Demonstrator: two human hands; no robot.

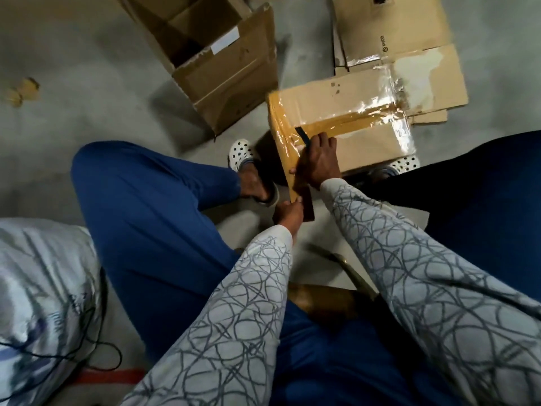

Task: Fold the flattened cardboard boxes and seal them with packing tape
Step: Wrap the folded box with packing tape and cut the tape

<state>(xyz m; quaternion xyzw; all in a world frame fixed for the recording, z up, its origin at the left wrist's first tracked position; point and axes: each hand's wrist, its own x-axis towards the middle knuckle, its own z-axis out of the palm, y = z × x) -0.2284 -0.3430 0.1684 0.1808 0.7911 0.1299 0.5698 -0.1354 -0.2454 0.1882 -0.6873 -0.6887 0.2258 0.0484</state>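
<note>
the concrete floor (73, 83) fills the view, and the person sits over it with knees apart. at eleven o'clock stands an open box (234, 77), already folded up, its top flaps loose. at one o'clock lies a stack of flattened cardboard boxes (392, 24), with old clear tape shining on it. the sealed box (363, 148) sits just right of centre at about two o'clock, between the feet, one white clog (241, 155) just beside its left corner. brown tape (336, 118) runs along its top seam and down over the near left edge toward six o'clock. the right hand (319, 162) rests on that corner, fingers curled round a dark tool (303, 136), narrow and flat, probably a cutter, its tip on the tape. the left hand (288, 213), just below at six o'clock from the right, pinches the tape's lower end, fingers closed on it; a dark brown piece next to it may be the roll, but i cannot tell. the step looks like parting the strip from the roll. to do it well, the left hand should keep the tape taut and straight down the side, the blade should cross it in one clean stroke away from the fingers, and the free tail should then be pressed flat on the cardboard so no corner lifts.
</note>
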